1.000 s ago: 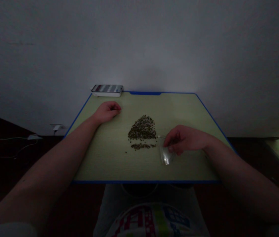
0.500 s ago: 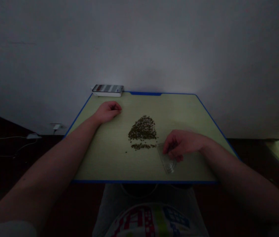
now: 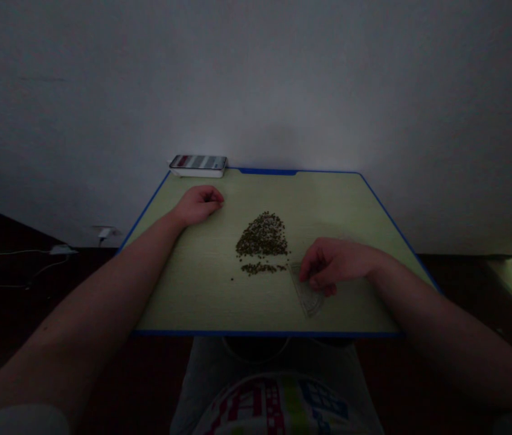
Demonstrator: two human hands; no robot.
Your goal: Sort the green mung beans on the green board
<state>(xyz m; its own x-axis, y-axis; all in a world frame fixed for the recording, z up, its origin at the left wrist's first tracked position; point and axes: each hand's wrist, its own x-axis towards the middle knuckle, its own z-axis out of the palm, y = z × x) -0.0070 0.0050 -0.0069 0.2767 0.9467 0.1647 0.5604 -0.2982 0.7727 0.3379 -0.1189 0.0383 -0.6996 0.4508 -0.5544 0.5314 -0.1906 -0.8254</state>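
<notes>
Your right hand (image 3: 335,260) is over the near right part of the table (image 3: 342,202), its fingers bent, with the tips on a see-through plastic piece (image 3: 309,302). You have that piece lying on the tabletop, one straight edge facing the grains and curved markings under your hand; whether your fingers pinch it or only press on it, you cannot tell from here. Just to its left is a thin row of dark grains (image 3: 262,269), and beyond that row, a narrow gap away, the larger heap of dark grains (image 3: 262,237). A lone grain (image 3: 232,279) lies near the row's left end. Your left hand (image 3: 196,204) rests at the far left, loosely curled, thumb close to the index finger; you cannot tell whether anything is inside. Behind it, a phone (image 3: 198,162) sits on a white box (image 3: 199,173).
</notes>
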